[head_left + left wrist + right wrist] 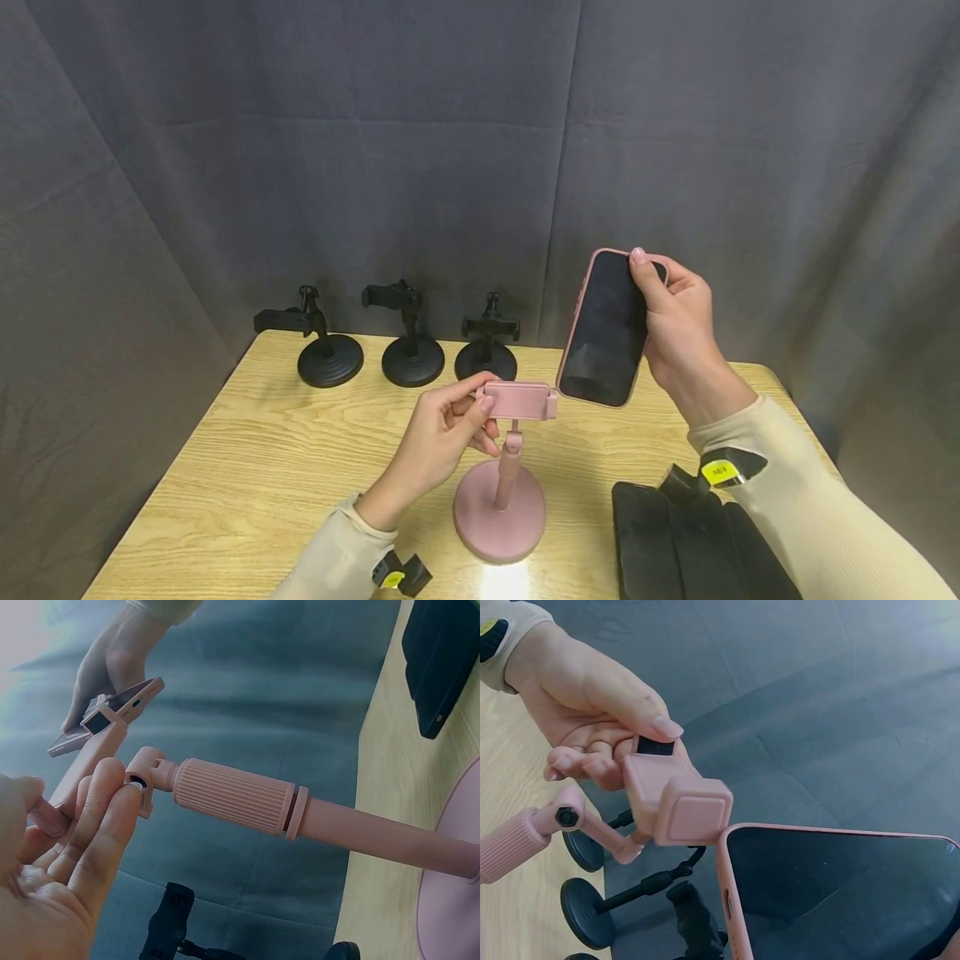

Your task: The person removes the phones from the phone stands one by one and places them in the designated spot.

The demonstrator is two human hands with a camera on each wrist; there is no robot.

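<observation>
A pink phone stand (508, 475) with a round base stands upright on the table. My left hand (441, 437) pinches the left end of its clamp head (517, 400) between thumb and fingers. In the left wrist view the ribbed pole (232, 795) runs from the clamp to the base. My right hand (678, 321) grips a phone (606, 333) in a pink case by its upper right side, thumb on the dark screen. The phone is tilted, its lower left corner close to the clamp's right end; whether they touch I cannot tell.
Three black phone stands (412, 358) line the back edge of the wooden table (300, 467). Several black phones (693, 542) lie side by side at the front right, under my right forearm. A grey curtain (375, 167) hangs behind the table.
</observation>
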